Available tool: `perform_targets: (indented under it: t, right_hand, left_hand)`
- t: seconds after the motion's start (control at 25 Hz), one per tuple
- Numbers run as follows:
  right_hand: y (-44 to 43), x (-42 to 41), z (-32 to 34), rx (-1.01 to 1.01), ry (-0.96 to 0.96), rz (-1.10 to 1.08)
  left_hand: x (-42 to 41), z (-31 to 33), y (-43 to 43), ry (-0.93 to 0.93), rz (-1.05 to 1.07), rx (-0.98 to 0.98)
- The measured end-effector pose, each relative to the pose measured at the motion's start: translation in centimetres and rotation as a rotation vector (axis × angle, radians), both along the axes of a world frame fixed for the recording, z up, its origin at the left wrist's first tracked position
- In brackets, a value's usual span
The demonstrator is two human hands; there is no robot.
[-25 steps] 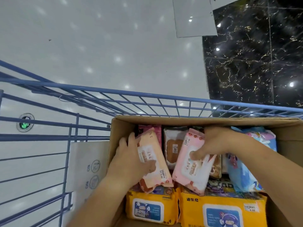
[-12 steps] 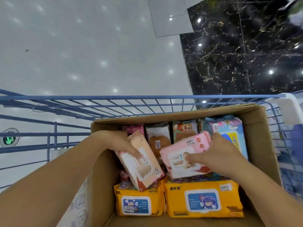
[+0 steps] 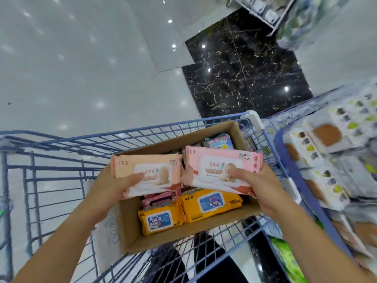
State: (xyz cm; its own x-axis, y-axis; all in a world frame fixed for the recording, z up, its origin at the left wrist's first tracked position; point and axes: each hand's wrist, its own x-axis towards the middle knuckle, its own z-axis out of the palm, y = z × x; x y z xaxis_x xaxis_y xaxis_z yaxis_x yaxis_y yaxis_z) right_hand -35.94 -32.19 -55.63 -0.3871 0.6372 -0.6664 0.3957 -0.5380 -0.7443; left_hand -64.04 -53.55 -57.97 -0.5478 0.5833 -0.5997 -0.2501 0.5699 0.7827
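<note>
Both hands were up over the cardboard box (image 3: pixel 173 140), which sat in the blue wire cart (image 3: pixel 4 190).

Left hand (image 3: pixel 108 188): gripped the peach wipes pack (image 3: pixel 146 172) at its left end. The thumb lay flat across the printed face and the fingers were curled behind, out of sight. The pack was held label-up, roughly level, clear of the box contents.

Right hand (image 3: pixel 265 186): gripped the pink wipes pack (image 3: pixel 221 170) at its right end in the same way, with the thumb pressed on the face near the middle and the fingers tucked underneath. This pack was tilted slightly, its right end lower.

The two packs were side by side, inner edges touching or just short of it; I could not tell which.

Below them in the box lay two yellow packs (image 3: pixel 161 218), flat at the near end, with a darker pink pack (image 3: pixel 161 198) behind the left one. A blue pack (image 3: pixel 219 141) stood at the far end. The shelf goods to the right were too blurred to identify.
</note>
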Motion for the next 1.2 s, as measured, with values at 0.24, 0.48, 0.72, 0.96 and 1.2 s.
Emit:
perform_targets:
  t: [0.24, 0.48, 0.72, 0.96, 1.2]
  right_hand:
    - [-8.7, 9.3, 13.7, 0.219, 0.169, -0.375]
    - [-20.8, 23.0, 23.1, 0.436, 0.200, -0.718]
    - [-35.3, 40.0, 30.4, 0.695, 0.201, -1.051]
    - [-53.0, 59.7, 36.8, 0.935, 0.086, -1.301]
    - [-66.2, 74.2, 42.1, 1.022, 0.033, -1.487]
  left_hand:
    - [3.3, 9.7, 2.2, -0.197, -0.175, 0.325]
    - [15.1, 22.3, 5.9, -0.228, -0.560, 0.582]
    - [36.0, 31.9, 4.8, -0.288, -0.970, 0.753]
    - [64.0, 36.9, -1.3, -0.504, -1.232, 0.815]
    - [86.0, 44.6, -12.4, -0.623, -1.543, 0.841]
